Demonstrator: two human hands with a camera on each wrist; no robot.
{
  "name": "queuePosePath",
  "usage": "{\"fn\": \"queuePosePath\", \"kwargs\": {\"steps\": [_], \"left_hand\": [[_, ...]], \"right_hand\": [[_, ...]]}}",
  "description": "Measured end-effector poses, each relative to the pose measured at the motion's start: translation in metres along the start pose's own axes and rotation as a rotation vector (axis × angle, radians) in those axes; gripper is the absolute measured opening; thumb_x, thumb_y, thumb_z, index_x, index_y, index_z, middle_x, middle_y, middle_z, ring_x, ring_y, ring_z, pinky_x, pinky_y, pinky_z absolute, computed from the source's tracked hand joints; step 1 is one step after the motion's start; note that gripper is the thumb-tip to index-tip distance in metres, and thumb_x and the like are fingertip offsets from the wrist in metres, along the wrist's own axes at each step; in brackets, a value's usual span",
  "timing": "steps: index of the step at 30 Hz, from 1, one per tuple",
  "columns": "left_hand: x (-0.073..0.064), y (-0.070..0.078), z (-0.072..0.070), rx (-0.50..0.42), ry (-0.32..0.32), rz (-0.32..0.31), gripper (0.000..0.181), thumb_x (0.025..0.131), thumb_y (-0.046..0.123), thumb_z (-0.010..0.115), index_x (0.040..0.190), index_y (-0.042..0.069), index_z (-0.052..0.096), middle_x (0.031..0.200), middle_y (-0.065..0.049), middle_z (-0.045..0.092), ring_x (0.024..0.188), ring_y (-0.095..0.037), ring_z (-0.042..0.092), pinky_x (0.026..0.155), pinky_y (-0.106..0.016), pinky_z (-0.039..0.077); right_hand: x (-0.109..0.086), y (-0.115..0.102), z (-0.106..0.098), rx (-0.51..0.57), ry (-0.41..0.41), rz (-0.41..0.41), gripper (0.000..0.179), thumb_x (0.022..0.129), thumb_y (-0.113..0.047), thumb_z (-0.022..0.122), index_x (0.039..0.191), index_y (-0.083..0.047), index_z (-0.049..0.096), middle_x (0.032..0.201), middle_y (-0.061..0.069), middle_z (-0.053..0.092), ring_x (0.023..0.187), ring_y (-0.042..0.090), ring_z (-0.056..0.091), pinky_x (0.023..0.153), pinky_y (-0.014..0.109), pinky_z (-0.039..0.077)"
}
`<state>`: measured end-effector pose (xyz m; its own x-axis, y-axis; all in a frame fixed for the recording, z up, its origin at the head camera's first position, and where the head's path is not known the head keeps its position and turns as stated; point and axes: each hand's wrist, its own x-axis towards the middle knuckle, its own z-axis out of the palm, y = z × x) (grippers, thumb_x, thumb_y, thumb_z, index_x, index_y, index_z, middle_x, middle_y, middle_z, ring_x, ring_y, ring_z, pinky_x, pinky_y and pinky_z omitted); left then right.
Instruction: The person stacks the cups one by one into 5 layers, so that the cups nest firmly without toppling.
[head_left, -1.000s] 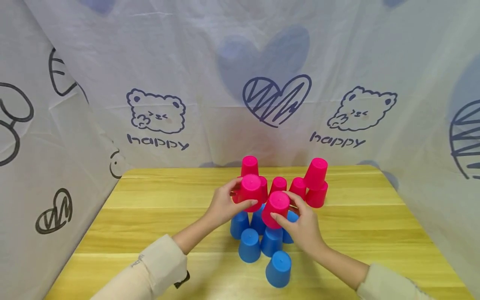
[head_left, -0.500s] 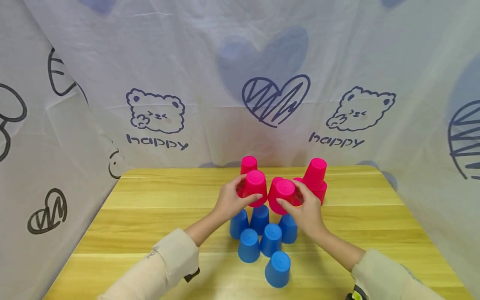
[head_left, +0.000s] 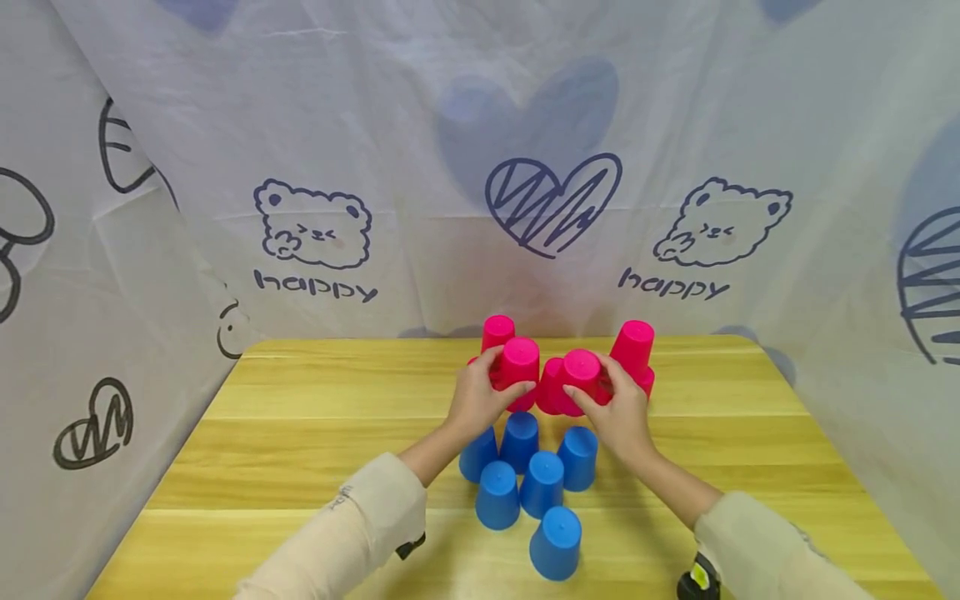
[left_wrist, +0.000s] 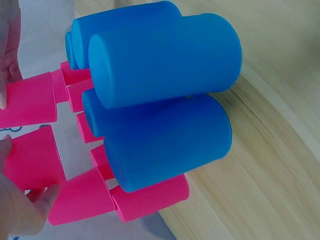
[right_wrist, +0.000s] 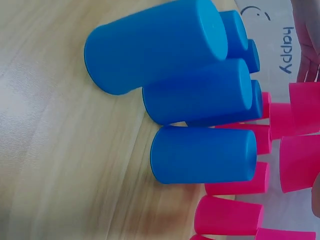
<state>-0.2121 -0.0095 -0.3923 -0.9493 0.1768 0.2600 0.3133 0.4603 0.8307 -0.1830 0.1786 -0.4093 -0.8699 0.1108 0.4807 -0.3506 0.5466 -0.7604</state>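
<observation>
Upside down, a pink cup (head_left: 521,357) is in my left hand (head_left: 472,402), with fingers and thumb around its sides. My right hand (head_left: 624,417) grips another inverted pink cup (head_left: 581,367) the same way. Both cups are held close over a row of pink cups (head_left: 551,387) at the back, partly hidden by the hands. On that row, a pink cup (head_left: 498,330) stands upside down at the left and another pink cup (head_left: 633,343) at the right. The left wrist view shows the left hand's cup (left_wrist: 34,157) beside the second-tier cup.
Nearer the front, several blue cups (head_left: 542,482) stand upside down in a triangle, with one blue cup (head_left: 556,542) at the near point. They rest on a wooden table (head_left: 315,467). A patterned cloth (head_left: 420,167) hangs behind the table's far edge.
Both hands have moved away from the body and to the right, carrying their pink cups from above the blue cups to the pink row. The blue cups have stayed put.
</observation>
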Motion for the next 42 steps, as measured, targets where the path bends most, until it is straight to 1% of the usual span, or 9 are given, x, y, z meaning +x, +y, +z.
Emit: {"fn": "queuePosePath", "kwargs": {"steps": [6, 9, 13, 16, 20, 24, 33, 37, 42], "left_hand": [[0.005, 0.001, 0.008, 0.02, 0.07, -0.021, 0.058, 0.078, 0.016, 0.074, 0.128, 0.002, 0.049, 0.12, -0.015, 0.06, 0.109, -0.031, 0.059, 0.084, -0.041, 0.055], [0.008, 0.0, 0.013, 0.021, 0.081, -0.039, 0.057, 0.078, 0.015, 0.074, 0.128, 0.003, 0.049, 0.121, -0.015, 0.06, 0.11, -0.031, 0.059, 0.084, -0.04, 0.055], [0.011, 0.0, 0.017, 0.015, 0.082, -0.074, 0.057, 0.079, 0.018, 0.073, 0.129, 0.004, 0.048, 0.121, -0.013, 0.059, 0.11, -0.029, 0.058, 0.084, -0.04, 0.055], [0.012, 0.001, 0.019, 0.015, 0.078, -0.085, 0.057, 0.079, 0.019, 0.073, 0.129, 0.004, 0.048, 0.122, -0.013, 0.059, 0.11, -0.029, 0.058, 0.085, -0.04, 0.054], [0.014, 0.003, 0.022, 0.052, 0.065, -0.07, 0.057, 0.08, 0.02, 0.073, 0.128, 0.004, 0.048, 0.12, -0.013, 0.06, 0.108, -0.029, 0.06, 0.083, -0.038, 0.055], [0.017, 0.004, 0.026, 0.087, 0.065, -0.053, 0.057, 0.08, 0.021, 0.072, 0.128, 0.004, 0.048, 0.119, -0.012, 0.062, 0.107, -0.028, 0.061, 0.083, -0.037, 0.055], [0.024, 0.007, 0.039, 0.075, 0.076, -0.078, 0.055, 0.081, 0.016, 0.071, 0.129, 0.004, 0.046, 0.121, -0.012, 0.062, 0.109, -0.028, 0.061, 0.084, -0.036, 0.055], [0.025, 0.005, 0.044, 0.11, 0.066, -0.061, 0.056, 0.081, 0.017, 0.071, 0.129, 0.003, 0.046, 0.119, -0.012, 0.063, 0.108, -0.027, 0.062, 0.085, -0.035, 0.054], [0.028, 0.004, 0.048, 0.167, 0.06, -0.066, 0.055, 0.081, 0.018, 0.071, 0.127, 0.003, 0.046, 0.118, -0.012, 0.064, 0.107, -0.027, 0.063, 0.084, -0.035, 0.055]], "right_hand": [[0.006, 0.004, 0.003, -0.024, 0.027, 0.029, 0.053, 0.077, -0.01, 0.074, 0.124, 0.0, 0.051, 0.115, 0.019, 0.062, 0.104, 0.034, 0.06, 0.084, 0.047, 0.053], [0.009, 0.005, 0.004, -0.039, 0.042, 0.047, 0.052, 0.078, -0.01, 0.073, 0.124, 0.001, 0.051, 0.115, 0.02, 0.062, 0.104, 0.034, 0.06, 0.085, 0.046, 0.053], [0.016, 0.006, 0.006, -0.047, 0.056, 0.067, 0.053, 0.078, -0.009, 0.073, 0.125, 0.002, 0.05, 0.117, 0.021, 0.06, 0.107, 0.036, 0.059, 0.088, 0.047, 0.051], [0.021, 0.007, 0.008, -0.04, 0.059, 0.082, 0.054, 0.08, -0.01, 0.072, 0.127, 0.003, 0.049, 0.12, 0.022, 0.059, 0.109, 0.036, 0.057, 0.091, 0.047, 0.05], [0.026, 0.008, 0.011, -0.025, 0.071, 0.104, 0.054, 0.081, -0.011, 0.07, 0.128, 0.002, 0.048, 0.121, 0.022, 0.058, 0.11, 0.036, 0.056, 0.093, 0.046, 0.049], [0.03, 0.009, 0.014, -0.026, 0.086, 0.11, 0.054, 0.082, -0.013, 0.07, 0.129, 0.002, 0.048, 0.121, 0.022, 0.058, 0.11, 0.036, 0.057, 0.093, 0.046, 0.049], [0.035, 0.014, 0.02, -0.031, 0.08, 0.124, 0.055, 0.084, -0.013, 0.068, 0.132, 0.0, 0.044, 0.126, 0.02, 0.056, 0.115, 0.035, 0.054, 0.094, 0.046, 0.048], [0.037, 0.015, 0.02, -0.039, 0.077, 0.161, 0.056, 0.084, -0.012, 0.067, 0.133, 0.0, 0.043, 0.126, 0.021, 0.056, 0.116, 0.035, 0.054, 0.095, 0.046, 0.047], [0.038, 0.017, 0.023, -0.048, 0.084, 0.203, 0.056, 0.084, -0.01, 0.067, 0.133, 0.002, 0.043, 0.127, 0.022, 0.055, 0.117, 0.037, 0.053, 0.098, 0.046, 0.046]]}}
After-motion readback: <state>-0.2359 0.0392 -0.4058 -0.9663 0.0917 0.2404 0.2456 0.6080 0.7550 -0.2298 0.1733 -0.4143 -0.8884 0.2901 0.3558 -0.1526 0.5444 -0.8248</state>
